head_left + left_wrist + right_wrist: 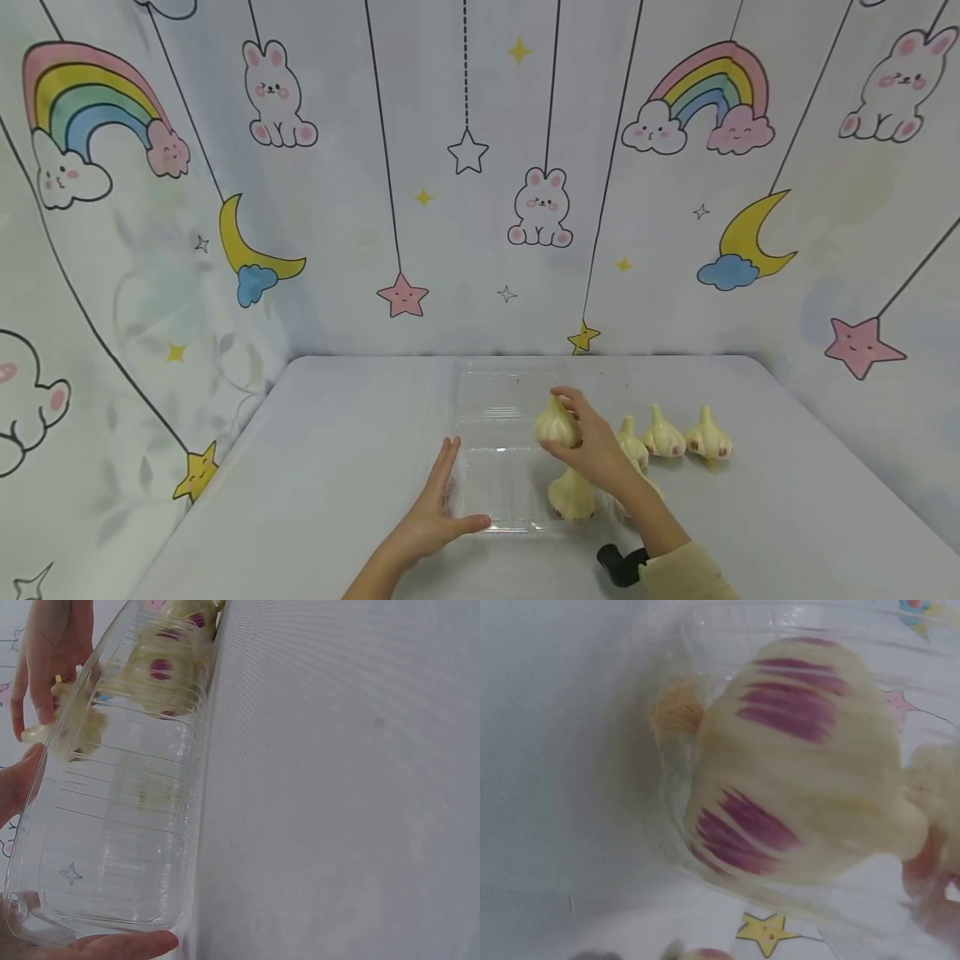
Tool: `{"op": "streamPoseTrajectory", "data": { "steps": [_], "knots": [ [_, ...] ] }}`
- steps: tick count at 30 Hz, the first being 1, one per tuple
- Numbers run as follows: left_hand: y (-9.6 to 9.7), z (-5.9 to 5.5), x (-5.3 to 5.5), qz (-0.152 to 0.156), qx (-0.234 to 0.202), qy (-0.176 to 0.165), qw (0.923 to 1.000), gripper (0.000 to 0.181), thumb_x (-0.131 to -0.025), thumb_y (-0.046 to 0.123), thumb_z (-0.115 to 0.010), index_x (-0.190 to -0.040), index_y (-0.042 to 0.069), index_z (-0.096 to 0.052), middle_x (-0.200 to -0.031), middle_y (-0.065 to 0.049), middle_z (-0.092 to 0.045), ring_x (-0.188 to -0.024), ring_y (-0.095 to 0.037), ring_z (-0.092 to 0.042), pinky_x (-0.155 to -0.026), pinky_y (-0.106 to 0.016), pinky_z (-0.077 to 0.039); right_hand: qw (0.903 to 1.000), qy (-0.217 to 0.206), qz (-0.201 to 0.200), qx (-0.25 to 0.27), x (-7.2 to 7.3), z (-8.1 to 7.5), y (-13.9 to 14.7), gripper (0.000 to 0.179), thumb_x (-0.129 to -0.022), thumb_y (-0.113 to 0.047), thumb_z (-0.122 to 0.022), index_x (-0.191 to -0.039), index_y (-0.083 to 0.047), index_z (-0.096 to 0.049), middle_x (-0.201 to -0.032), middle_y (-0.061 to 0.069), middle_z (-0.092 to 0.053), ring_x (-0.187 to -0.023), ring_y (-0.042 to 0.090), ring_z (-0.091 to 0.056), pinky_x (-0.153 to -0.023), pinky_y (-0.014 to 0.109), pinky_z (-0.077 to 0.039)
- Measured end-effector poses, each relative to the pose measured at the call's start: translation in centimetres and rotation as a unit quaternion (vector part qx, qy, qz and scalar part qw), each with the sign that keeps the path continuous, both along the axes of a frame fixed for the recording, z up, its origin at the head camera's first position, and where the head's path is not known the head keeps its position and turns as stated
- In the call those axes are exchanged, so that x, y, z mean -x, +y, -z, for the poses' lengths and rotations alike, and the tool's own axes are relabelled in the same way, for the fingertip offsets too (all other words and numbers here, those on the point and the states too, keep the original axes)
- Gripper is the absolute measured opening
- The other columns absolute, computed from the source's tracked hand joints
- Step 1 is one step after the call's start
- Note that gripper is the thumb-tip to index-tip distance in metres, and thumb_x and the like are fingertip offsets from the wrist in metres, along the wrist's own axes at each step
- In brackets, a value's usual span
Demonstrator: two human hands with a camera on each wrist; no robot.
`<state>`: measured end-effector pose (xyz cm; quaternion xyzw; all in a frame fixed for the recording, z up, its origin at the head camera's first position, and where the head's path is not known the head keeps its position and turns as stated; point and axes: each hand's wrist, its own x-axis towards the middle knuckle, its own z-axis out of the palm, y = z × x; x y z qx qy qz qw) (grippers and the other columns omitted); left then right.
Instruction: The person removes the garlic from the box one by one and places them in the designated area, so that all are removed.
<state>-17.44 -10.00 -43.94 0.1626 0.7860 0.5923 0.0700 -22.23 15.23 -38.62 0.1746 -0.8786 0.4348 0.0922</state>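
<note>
My right hand (596, 446) grips a pale garlic bulb (557, 423) by its side, over the right part of a clear plastic tray (480, 479). Fingers and thumb curl around that bulb, its stem pointing up. Another garlic bulb (572, 497) sits at the tray's front right; a large bulb with purple streaks (787, 765) fills the right wrist view behind clear plastic. At the tray's left front corner, my left hand (429, 517) is spread, long fingers along the left side and thumb on the front rim. In the left wrist view its fingertip (146, 943) lies by the rim.
Right of the tray stand several more garlic bulbs (663, 435), one partly hidden by my right forearm. A black device (622, 565) is by the right wrist. The white table (322, 467) meets a patterned cloth backdrop (337, 208) behind and at the sides.
</note>
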Motion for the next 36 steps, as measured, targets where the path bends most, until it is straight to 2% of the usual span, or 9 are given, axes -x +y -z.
{"op": "streamPoseTrajectory", "data": {
  "steps": [9,19,25,36],
  "knots": [
    [0.0,-0.1,-0.1,0.007,-0.001,-0.001,1.0,0.11,-0.07,0.02,-0.08,-0.148,0.022,-0.002,-0.151,-0.015,0.014,-0.131,-0.05,-0.009,-0.101,-0.062,-0.018,0.999,0.032,-0.012,0.028,-1.4,-1.0,0.9,0.066,-0.077,-0.014,-0.074,-0.132,-0.018,-0.038,-0.126,0.023,-0.048,-0.114,0.04,-0.047,-0.06,0.025,-0.05],
    [-0.1,-0.1,-0.1,0.007,0.004,0.002,1.0,0.11,-0.07,0.02,-0.08,-0.148,0.022,-0.002,-0.151,-0.016,0.014,-0.131,-0.051,-0.009,-0.101,-0.062,-0.019,0.9985,0.052,0.01,0.017,-2.2,-1.1,2.4,0.07,-0.076,-0.013,-0.075,-0.133,-0.018,-0.036,-0.124,0.024,-0.05,-0.11,0.039,-0.05,-0.059,0.024,-0.051],
    [-0.1,-0.1,0.0,0.006,0.005,0.0,1.0,0.111,-0.069,0.021,-0.08,-0.148,0.022,-0.002,-0.151,-0.015,0.013,-0.133,-0.048,-0.006,-0.102,-0.061,-0.018,0.9983,0.052,0.018,0.018,-2.5,-1.1,3.4,0.071,-0.075,-0.011,-0.075,-0.134,-0.016,-0.035,-0.126,0.025,-0.047,-0.11,0.042,-0.048,-0.059,0.025,-0.052],
    [0.0,-0.2,0.0,0.008,-0.004,-0.004,0.9999,0.11,-0.07,0.02,-0.08,-0.148,0.023,-0.002,-0.151,-0.015,0.014,-0.13,-0.052,-0.009,-0.1,-0.064,-0.018,0.998,0.039,0.049,-0.003,-3.5,-1.4,5.3,0.071,-0.079,-0.021,-0.072,-0.138,-0.015,-0.032,-0.129,0.026,-0.045,-0.113,0.042,-0.047,-0.064,0.026,-0.052]
  ]
}}
